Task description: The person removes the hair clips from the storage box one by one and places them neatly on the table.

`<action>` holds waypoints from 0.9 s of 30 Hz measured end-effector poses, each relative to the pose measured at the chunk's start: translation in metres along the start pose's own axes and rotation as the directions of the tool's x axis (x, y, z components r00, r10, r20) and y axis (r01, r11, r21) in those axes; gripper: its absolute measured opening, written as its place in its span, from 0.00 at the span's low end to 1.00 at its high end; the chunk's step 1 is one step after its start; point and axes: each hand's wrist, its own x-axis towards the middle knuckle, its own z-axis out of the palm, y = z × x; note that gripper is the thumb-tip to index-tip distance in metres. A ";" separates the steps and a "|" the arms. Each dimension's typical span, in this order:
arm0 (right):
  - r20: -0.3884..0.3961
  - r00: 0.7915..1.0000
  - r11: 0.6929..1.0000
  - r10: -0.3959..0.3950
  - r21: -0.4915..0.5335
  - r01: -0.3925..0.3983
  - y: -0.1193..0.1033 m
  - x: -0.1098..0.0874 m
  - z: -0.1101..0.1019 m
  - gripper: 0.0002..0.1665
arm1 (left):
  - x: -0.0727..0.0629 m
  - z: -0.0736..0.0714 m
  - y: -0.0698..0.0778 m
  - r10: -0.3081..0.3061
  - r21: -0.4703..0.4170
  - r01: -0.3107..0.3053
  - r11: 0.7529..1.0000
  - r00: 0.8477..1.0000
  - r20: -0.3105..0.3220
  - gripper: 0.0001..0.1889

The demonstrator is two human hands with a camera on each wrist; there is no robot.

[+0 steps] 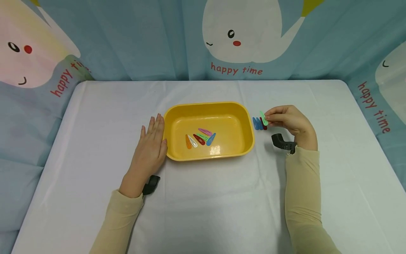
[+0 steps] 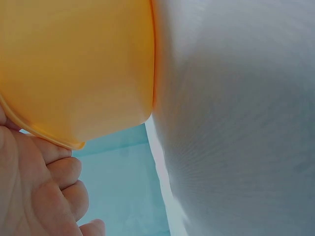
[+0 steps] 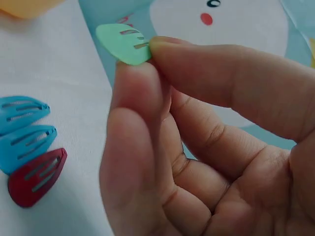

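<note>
My right hand pinches a light green snap hair clip between thumb and fingertips, raised above the table in the right wrist view. Beside it, two blue hair clips and a dark red hair clip lie in a row on the white cloth, just right of the tray. With its fingers straight, my left hand rests against the left end of the yellow tray; in the left wrist view its fingers touch the rim.
Inside the tray lie several hair clips, among them an orange clip, a pink clip and a blue clip. White cloth covers the table. A blue printed curtain hangs behind its far edge.
</note>
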 end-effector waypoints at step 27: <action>-0.152 0.977 0.947 0.147 -0.265 -0.184 0.012 0.004 -0.009 0.08 | 0.000 -0.001 0.001 -0.002 0.000 0.002 1.000 1.000 0.000 0.30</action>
